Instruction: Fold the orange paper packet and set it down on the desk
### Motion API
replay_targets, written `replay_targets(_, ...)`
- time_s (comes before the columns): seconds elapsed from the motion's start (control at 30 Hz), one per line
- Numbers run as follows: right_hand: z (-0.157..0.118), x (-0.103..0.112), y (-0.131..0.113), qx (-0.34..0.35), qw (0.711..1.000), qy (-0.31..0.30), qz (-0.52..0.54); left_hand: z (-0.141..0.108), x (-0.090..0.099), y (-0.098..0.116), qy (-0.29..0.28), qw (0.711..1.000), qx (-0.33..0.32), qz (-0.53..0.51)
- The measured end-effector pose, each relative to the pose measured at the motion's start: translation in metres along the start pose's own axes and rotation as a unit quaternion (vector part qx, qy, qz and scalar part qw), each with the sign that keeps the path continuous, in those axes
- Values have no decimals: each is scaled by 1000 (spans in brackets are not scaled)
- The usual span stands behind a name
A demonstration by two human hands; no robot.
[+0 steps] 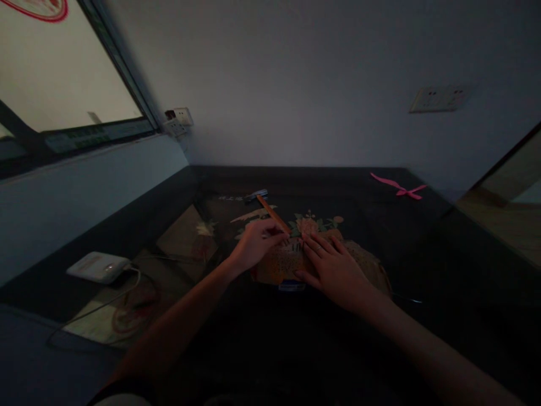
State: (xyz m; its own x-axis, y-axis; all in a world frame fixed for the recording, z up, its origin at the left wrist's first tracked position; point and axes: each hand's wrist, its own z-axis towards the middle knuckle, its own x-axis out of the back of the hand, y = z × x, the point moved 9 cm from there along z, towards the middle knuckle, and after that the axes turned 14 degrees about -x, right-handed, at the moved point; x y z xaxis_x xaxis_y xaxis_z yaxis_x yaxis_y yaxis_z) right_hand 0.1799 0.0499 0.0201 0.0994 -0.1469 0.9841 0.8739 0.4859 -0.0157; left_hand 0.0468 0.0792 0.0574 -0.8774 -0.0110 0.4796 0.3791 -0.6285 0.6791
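Note:
The scene is dim. My left hand (257, 243) grips the wooden handle of a small hammer (270, 213), whose metal head lies farther back on the table. My right hand (333, 268) lies flat, fingers spread, on a brownish woven piece (279, 265) that sits on a dark cloth with a flower pattern (310, 224). The hammer handle's lower end meets the woven piece between my two hands. I cannot make out any small item under the fingers.
A white box (98, 266) with a lit spot and a cable sits at the left on the dark table (422, 237). A pink ribbon (399, 188) lies at the back right. Wall sockets (439, 97) are above, and a window (63, 84) is to the left.

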Motion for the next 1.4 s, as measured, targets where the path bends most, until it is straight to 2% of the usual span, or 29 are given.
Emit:
replay_targets(0.13, 0, -1, 1, 1, 1000, 6, -1, -3, 44, 5, 101, 994, 23, -43)
replay_targets(0.2, 0, -1, 1, 4, 1000, 10, 0, -14, 73, -3, 152, 987, 48, -24)
replay_targets(0.3, 0, -1, 1, 6, 1000, 17, 3, -43, 116, -25, 210, 973, 91, 31)
replay_targets(0.43, -1, -1, 2, 9, 1000, 26, 6, -96, 153, -65, 218, 957, 167, 92)
replay_targets(0.57, -1, -1, 3, 6, 999, 35, 5, -147, 170, -96, 191, 946, 227, 127)
replay_targets(0.67, -1, -1, 3, 5, 999, 37, 2, -177, 182, -107, 188, 931, 260, 173)
replay_targets(0.73, -1, -2, 3, 8, 999, 38, 0, -190, 188, -111, 186, 923, 271, 200)
replay_targets(0.83, -1, -2, 3, 11, 999, 38, -6, -195, 186, -117, 162, 921, 271, 227)
replay_targets(1.03, 0, -1, 2, 15, 999, 37, -10, -188, 176, -127, 116, 917, 252, 286)
replay_targets(1.27, 0, -2, 2, 15, 999, 35, -7, -179, 166, -138, 85, 925, 203, 310)
replay_targets(1.4, 0, -3, 3, 10, 999, 36, -3, -174, 161, -139, 60, 924, 203, 319)
